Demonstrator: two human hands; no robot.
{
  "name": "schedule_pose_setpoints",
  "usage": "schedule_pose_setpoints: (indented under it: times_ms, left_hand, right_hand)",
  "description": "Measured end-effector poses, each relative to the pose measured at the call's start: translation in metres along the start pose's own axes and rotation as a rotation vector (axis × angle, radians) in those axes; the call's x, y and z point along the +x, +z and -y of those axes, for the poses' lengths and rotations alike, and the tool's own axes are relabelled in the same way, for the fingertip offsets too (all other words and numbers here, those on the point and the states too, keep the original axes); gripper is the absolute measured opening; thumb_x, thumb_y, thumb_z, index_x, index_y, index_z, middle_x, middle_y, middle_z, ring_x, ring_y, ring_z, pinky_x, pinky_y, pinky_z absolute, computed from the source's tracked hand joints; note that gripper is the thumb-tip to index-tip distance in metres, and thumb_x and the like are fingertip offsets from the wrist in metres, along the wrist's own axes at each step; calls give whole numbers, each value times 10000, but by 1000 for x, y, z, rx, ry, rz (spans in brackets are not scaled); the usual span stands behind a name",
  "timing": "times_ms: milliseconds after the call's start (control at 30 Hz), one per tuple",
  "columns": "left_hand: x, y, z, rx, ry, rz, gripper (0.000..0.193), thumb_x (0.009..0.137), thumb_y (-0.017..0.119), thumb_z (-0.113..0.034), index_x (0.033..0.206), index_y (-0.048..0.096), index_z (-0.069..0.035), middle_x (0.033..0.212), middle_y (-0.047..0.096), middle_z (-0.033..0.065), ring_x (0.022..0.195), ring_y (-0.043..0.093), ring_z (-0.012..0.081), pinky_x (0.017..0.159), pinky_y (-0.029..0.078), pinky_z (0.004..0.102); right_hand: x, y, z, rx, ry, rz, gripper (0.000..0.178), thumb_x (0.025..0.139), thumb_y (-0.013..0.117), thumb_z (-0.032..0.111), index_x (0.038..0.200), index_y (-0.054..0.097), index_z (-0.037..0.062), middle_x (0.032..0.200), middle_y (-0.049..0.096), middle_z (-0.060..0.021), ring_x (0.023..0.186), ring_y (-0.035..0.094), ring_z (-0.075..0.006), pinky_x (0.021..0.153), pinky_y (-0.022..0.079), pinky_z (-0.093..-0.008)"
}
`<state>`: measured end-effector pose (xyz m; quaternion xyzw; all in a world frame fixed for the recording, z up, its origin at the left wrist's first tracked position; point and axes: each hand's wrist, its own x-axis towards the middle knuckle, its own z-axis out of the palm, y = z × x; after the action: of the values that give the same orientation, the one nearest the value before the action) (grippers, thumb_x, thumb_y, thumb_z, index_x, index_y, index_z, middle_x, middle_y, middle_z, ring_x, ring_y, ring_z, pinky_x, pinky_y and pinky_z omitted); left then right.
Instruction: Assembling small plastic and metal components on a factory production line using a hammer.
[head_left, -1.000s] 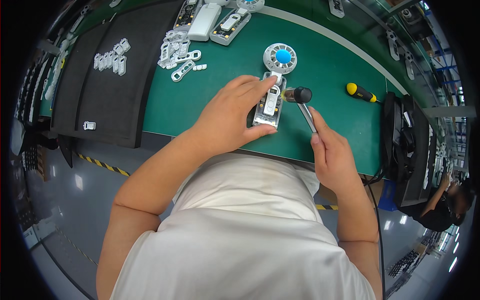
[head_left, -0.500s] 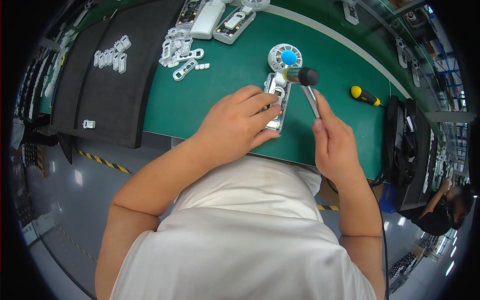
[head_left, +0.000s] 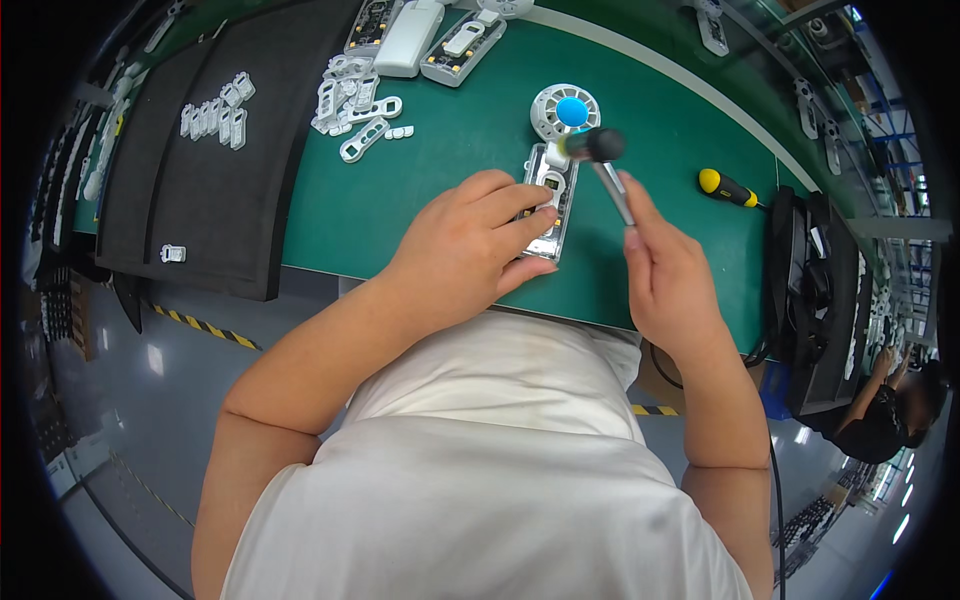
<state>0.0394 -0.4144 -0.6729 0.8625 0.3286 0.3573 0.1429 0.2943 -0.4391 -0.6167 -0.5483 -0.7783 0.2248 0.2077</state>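
– Black foam tray (head_left: 230, 185) at far left, matt, ridged. Contents?
– Small white pieces (head_left: 212, 120), moulded, bunched near its middle; one lone piece (head_left: 173, 254) lower down. Overlaps hide the exact count.
– Next, right of the tray?
– Smooth green desk (head_left: 450, 130). White plates (head_left: 363, 140) with cut-out windows, heaped; beyond them a glossy white casing (head_left: 410, 42), cut off by the top edge.
– Left hand (head_left: 460, 240)?
– Grasping the clear casing (head_left: 562, 208), fingers across its top, thumb at the near end. Much of the casing's left side lies under the fingers.
– Casing's position?
– Flat on the desk in front of the person, transparent plastic, boxy, a white plate inside. At its far end, a round white head (head_left: 545, 112), slotted like a fan, bright blue disc in the centre.
– Mallet (head_left: 607, 146)?
– Blurred. Dark, rounded head over the joint, masking part of it; contact cannot be told. Thin metal shaft, its lower end lost in the right hand (head_left: 675, 285), grip clenched round it.
– Farther right?
– Yellow-and-black screwdriver (head_left: 728, 187), then a black heap (head_left: 800, 260), hard to make out.
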Motion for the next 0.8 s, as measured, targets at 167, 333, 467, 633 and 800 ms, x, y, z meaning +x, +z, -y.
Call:
schedule_pose_setpoints:
  times_ms: [167,333,467,633,800]
  left_hand:
    - [0,0,-2,0,5,-9,444,799,893,-236,1175,766,-38,1264,704,81,1114,642,292,896,588,418]
    - [1,0,-1,0,-4,-2,442,803,892,-232,1181,767,-39,1272,705,83,1113,641,292,897,588,417]
    - [0,0,0,-2,-2,0,440,804,893,-229,1180,768,-39,1280,706,84,1111,641,293,897,588,417]
    - [2,0,-1,-6,-4,-8,443,802,895,-230,1182,768,-41,1285,706,81,1106,640,296,897,588,420]
    - [-1,0,0,-12,-8,5,449,803,895,-231,1190,768,-40,1284,706,82,1097,639,299,894,586,422]
  right_hand:
    - [-1,10,-2,-50,9,41,549,1053,575,31,1597,518,76,941,708,-243,820,695,-435,764,568,-496]
    - [-1,7,0,13,-21,-37,540,1056,580,39,1592,525,77,943,709,-249,817,696,-441,755,568,-503]
    - [1,6,0,-20,19,10,542,1059,575,38,1596,523,81,932,706,-244,810,694,-437,751,565,-498]
    - [-1,10,-2,-21,16,20,539,1061,568,35,1596,524,83,925,702,-243,807,692,-435,748,562,-499]
    - [-5,-2,9,82,-3,-64,547,1057,564,23,1600,521,80,913,700,-238,788,682,-426,743,563,-476]
